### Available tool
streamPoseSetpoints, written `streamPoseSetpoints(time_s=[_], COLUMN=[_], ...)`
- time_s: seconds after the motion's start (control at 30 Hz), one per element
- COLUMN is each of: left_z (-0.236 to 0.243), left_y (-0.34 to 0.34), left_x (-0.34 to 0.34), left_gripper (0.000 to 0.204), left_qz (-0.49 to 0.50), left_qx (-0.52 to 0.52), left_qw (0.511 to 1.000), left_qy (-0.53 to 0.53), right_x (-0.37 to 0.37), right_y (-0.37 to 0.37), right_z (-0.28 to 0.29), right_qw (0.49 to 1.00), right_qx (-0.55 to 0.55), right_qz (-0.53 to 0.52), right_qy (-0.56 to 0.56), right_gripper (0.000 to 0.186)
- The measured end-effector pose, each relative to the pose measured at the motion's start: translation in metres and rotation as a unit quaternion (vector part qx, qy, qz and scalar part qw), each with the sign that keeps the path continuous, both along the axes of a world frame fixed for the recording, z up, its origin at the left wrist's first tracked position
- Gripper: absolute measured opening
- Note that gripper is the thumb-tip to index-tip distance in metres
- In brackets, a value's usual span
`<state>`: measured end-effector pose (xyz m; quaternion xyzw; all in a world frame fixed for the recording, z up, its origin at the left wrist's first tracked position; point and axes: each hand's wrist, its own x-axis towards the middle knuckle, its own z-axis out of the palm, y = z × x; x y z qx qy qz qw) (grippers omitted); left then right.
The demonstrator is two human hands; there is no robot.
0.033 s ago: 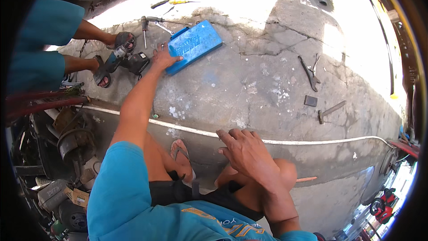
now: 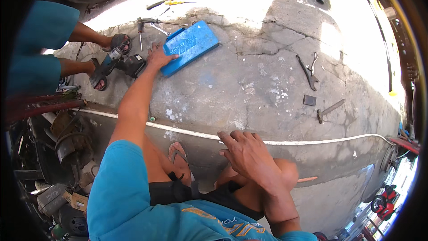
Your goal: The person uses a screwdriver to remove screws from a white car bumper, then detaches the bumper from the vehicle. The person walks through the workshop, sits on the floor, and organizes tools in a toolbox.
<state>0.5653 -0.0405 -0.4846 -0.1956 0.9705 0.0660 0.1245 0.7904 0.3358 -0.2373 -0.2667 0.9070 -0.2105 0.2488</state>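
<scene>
My left arm stretches forward, and my left hand [image 2: 158, 57] is at the near left end of a blue hard tool case [image 2: 191, 44] lying closed on the concrete. Its thumb rests on the lid while the other fingers spread out beside the end. My right hand [image 2: 246, 151] hangs over my right knee with its fingers loosely apart, holding nothing. Just beyond the case's left end lie a screwdriver [image 2: 140, 33], a wrench [image 2: 159, 29] and a longer dark-handled tool [image 2: 154, 20]. A cordless power tool [image 2: 129, 65] sits left of my left hand.
Another person's sandalled feet [image 2: 100, 75] stand at the left. Further off lie a hammer [image 2: 174, 0] and a yellow-handled tool [image 2: 176, 3]. Pliers [image 2: 307, 72], a dark block [image 2: 309, 100] and a small hammer [image 2: 330, 111] lie right. A white pipe [image 2: 196, 131] crosses before me.
</scene>
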Motion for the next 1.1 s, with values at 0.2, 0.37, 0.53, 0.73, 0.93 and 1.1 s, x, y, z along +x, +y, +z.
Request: streamPoseSetpoints(time_s=[0.2,0.37,0.53,0.73,0.93,1.1], left_z=[-0.045,-0.06,-0.077,-0.067,-0.032,-0.015], left_y=[-0.057,-0.049,-0.023,0.071,0.107,0.122], left_x=[-0.045,-0.021,0.03,0.107,0.122,0.131], left_gripper=[0.135,0.131,0.105,0.067,0.07,0.06], left_qz=[0.022,0.055,0.148,0.184,0.177,0.212], left_qx=[0.219,0.25,0.302,0.28,0.244,0.329], left_qw=[0.973,0.965,0.941,0.942,0.953,0.917], left_qy=[-0.066,-0.065,-0.036,-0.01,-0.029,0.078], right_x=[0.014,0.013,0.002,-0.013,-0.009,-0.009], right_y=[0.019,0.003,-0.008,-0.022,-0.011,-0.005], right_z=[-0.037,-0.054,-0.062,-0.056,-0.049,-0.046], right_qw=[0.997,0.998,0.997,0.999,0.998,0.997], right_qx=[0.066,0.017,0.034,0.025,0.055,0.075], right_qz=[-0.028,-0.021,0.006,0.02,0.006,-0.016], right_qy=[0.036,0.06,0.066,0.044,0.025,0.003], right_gripper=[0.034,0.031,0.032,0.033,0.038,0.044])
